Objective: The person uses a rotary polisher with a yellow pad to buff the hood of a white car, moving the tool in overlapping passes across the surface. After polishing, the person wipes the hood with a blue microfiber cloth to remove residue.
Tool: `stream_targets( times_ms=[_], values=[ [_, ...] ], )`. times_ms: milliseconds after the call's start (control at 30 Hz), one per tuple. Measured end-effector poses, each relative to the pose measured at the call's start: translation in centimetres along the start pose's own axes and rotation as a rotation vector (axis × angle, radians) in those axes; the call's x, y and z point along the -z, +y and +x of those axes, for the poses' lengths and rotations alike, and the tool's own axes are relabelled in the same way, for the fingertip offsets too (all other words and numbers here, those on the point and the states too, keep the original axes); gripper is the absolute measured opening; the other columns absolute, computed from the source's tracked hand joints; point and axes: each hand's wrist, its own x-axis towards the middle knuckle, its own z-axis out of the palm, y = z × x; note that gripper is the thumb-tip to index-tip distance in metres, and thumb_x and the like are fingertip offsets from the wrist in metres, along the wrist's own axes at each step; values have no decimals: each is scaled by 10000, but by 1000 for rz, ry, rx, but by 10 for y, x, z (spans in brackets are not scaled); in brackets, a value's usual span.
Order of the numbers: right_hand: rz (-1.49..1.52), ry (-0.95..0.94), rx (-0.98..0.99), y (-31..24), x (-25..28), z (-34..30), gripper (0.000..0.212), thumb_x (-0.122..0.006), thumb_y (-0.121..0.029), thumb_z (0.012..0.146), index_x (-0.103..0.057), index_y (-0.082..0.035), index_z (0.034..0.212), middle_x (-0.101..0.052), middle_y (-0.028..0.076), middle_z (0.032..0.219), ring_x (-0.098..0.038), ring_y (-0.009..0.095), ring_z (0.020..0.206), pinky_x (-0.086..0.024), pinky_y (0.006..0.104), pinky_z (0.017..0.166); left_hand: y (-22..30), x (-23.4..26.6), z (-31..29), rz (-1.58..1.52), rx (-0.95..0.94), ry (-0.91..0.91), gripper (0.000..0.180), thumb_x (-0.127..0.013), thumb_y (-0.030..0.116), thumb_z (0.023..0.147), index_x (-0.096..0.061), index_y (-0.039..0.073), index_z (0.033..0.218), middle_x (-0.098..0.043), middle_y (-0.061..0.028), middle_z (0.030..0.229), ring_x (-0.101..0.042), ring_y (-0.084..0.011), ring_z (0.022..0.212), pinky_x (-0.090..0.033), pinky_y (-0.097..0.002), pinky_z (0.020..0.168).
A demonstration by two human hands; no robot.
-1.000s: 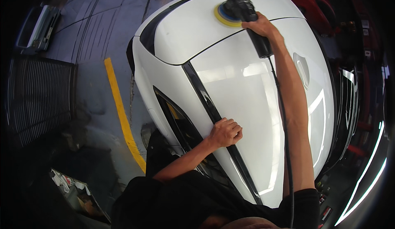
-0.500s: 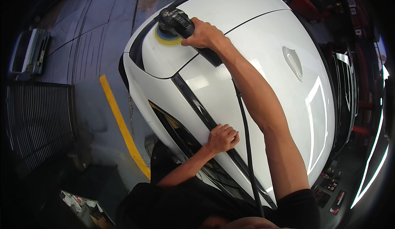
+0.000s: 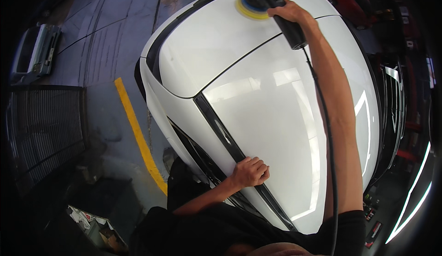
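Observation:
My right hand [image 3: 297, 14] is wrapped round the black body of a car polisher [image 3: 287, 29]. Its yellow foam pad [image 3: 253, 13], on a blue backing plate, meets the far part of a white car's glossy roof [image 3: 258, 104] and looks slightly tilted. A black power cord [image 3: 328, 113] leaves the tool's rear end and runs back along my right forearm toward my shoulder. Nearer to me, my left hand [image 3: 251, 171] is closed in a fist and rests on the roof's edge, over the long black trim strip [image 3: 222, 129]. No object shows in that fist.
A thin seam [image 3: 244, 58] crosses the white bodywork. On the left, a yellow line [image 3: 138, 132] marks the grey floor, beside a slatted metal grate [image 3: 48, 127]. Below stands an open box [image 3: 99, 228]. A red car [image 3: 343, 3] is at the far right, a parked vehicle [image 3: 37, 51] far left.
My right hand has carried the polisher rightward and farther away across the white bodywork, and the cord has swung right with it. My left fist stays on the trim; the whole view has shifted slightly.

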Motion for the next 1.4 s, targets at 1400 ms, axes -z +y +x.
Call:
stream_targets(
  times_ms=[1400],
  values=[
    [-81, -143, 243, -233, -87, -194, 839, -845, -434, 685, -589, -21, 1368, -752, 195, 1140, -743, 340, 1039, -569, 424, 972, 5, -8, -19, -54, -2, 67, 169, -720, 109, 797, -622, 81, 661, -615, -41, 624, -592, -204, 635, -485, -337, 667]
  ],
)
